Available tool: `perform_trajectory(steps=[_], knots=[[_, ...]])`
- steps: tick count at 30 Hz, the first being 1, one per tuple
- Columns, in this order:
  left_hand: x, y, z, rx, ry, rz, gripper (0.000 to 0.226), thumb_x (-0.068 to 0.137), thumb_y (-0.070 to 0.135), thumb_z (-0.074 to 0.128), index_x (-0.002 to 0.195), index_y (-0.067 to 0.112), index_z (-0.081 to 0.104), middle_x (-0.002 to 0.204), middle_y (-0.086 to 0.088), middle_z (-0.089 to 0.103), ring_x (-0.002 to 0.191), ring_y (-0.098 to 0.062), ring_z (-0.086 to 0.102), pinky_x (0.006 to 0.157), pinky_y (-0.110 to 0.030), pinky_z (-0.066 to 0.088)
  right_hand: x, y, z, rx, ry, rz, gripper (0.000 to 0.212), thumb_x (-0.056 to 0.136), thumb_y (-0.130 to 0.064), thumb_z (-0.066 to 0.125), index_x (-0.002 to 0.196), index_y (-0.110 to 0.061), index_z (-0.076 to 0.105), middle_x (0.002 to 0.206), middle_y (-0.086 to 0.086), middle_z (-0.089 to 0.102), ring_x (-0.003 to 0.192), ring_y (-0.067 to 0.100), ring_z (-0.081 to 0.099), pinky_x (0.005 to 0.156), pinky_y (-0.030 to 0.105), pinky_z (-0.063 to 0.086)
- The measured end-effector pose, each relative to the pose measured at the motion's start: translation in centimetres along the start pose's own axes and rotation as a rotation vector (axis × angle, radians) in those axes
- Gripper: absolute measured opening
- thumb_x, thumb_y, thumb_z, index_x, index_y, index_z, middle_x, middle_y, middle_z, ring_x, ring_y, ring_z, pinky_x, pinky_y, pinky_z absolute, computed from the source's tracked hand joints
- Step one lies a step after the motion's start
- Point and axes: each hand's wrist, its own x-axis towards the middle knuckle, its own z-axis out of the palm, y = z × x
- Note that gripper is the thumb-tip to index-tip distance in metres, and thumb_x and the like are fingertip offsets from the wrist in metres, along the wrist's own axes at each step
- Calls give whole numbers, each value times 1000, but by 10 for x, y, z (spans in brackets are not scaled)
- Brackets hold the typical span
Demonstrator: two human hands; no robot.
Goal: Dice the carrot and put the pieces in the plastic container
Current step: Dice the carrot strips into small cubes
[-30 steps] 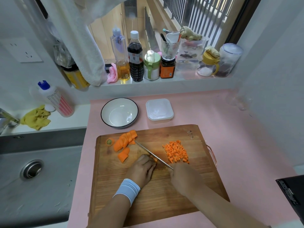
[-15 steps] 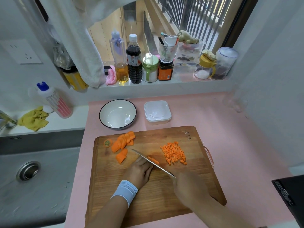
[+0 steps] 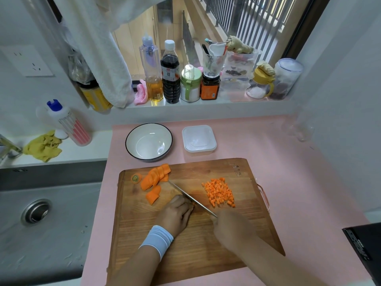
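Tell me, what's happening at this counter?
A person is dicing carrot on a wooden cutting board. The right hand grips a steel knife; the left hand steadies a carrot piece beside the blade. A pile of small orange cubes lies right of it, thick carrot slices left. The square white plastic container behind the board shows no carrot yet.

We see small orange carrot dice (image 3: 219, 191) heaped at the right of the cutting board (image 3: 206, 254), fanned carrot slices (image 3: 157, 176) and a cut stem end (image 3: 136, 178) at its far left, square translucent plastic container (image 3: 199, 140) upright just beyond the board's far edge
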Motion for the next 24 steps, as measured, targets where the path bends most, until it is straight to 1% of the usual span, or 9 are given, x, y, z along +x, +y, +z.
perform_trajectory(steps=[2,6,9,12,15,17,19,22,24], knots=[[0,0,0,6,4,7,7,90,9,68,91,10,75,95,0,67,94,-16,60,86,-23,51,3,-2,-2,29,4,-9,26,101,-37,46,94,-22,66,83,-4,61,75,16,62,65,30,48],[-2,1,1,57,-4,23,6,91,11,69,92,11,74,95,0,64,94,-17,59,81,-25,51,3,-2,-4,50,17,-34,26,101,-35,46,96,-22,68,78,-6,60,75,17,63,67,31,51],[-4,2,1,75,1,12,4,91,12,69,91,12,72,92,0,61,90,-17,58,76,-26,51,2,-2,-4,20,30,-47,28,101,-35,46,98,-20,70,84,-2,64,77,17,64,70,32,54],[-3,2,0,77,12,-2,5,92,14,67,90,11,71,90,-1,61,88,-17,57,75,-27,52,-1,-2,-2,-4,46,-60,27,102,-34,46,98,-20,69,89,-1,65,77,15,61,69,30,52],[-3,3,-1,65,22,-5,10,94,16,64,90,11,72,91,-1,63,90,-17,58,79,-28,52,-4,-2,3,-32,92,-78,25,101,-37,43,101,-28,67,91,-7,61,79,13,60,68,29,50],[-3,5,-1,48,33,-9,12,94,16,63,94,11,74,96,-1,67,94,-18,61,84,-27,52,-8,-3,5,-41,104,-99,23,101,-37,41,104,-31,64,92,-10,61,81,12,60,71,30,51],[-3,5,-1,40,43,-8,15,94,17,62,93,10,75,97,-2,69,95,-17,61,86,-25,51,-13,-1,3,-51,89,-87,24,101,-38,42,103,-30,65,88,-9,63,82,13,61,72,29,50],[-2,5,-2,35,50,-5,18,94,19,60,90,10,75,94,-2,68,93,-17,60,86,-22,50,-19,2,-3,-67,73,-58,26,102,-38,42,101,-27,65,73,-10,53,79,14,58,63,25,38],[-2,5,-2,31,51,-4,17,94,18,61,88,10,75,92,-1,67,91,-16,59,84,-22,49,-20,3,-5,-67,79,-61,27,102,-39,43,102,-25,67,77,-9,57,83,16,62,65,25,42]])
